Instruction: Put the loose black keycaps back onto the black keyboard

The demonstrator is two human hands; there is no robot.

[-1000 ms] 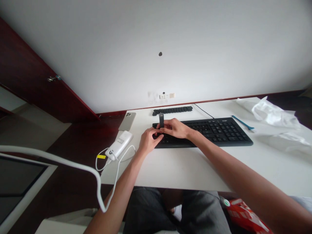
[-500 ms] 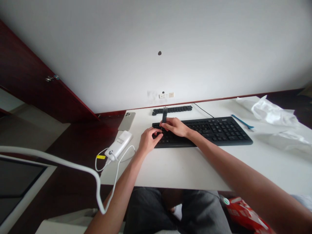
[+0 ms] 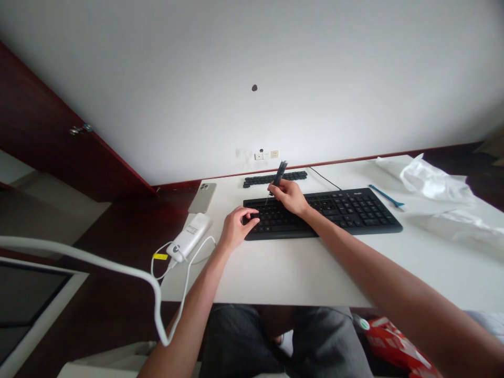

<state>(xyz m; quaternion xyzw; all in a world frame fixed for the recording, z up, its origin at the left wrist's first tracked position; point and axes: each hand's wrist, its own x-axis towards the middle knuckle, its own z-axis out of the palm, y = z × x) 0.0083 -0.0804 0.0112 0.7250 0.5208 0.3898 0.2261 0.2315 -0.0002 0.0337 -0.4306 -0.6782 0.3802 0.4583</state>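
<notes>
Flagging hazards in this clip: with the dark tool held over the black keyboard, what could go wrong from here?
1. The right hand grips a slim dark tool tilted above the black keyboard; its tip could slip and scratch neighbouring keys.
2. The left hand rests on the keyboard's left end, close to the tool's tip, so a slip might jab a finger.
3. The row of loose black keycaps lies just behind; the hand could scatter them.

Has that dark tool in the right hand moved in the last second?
Yes. The dark tool has shifted right along the keyboard and tilted.
</notes>
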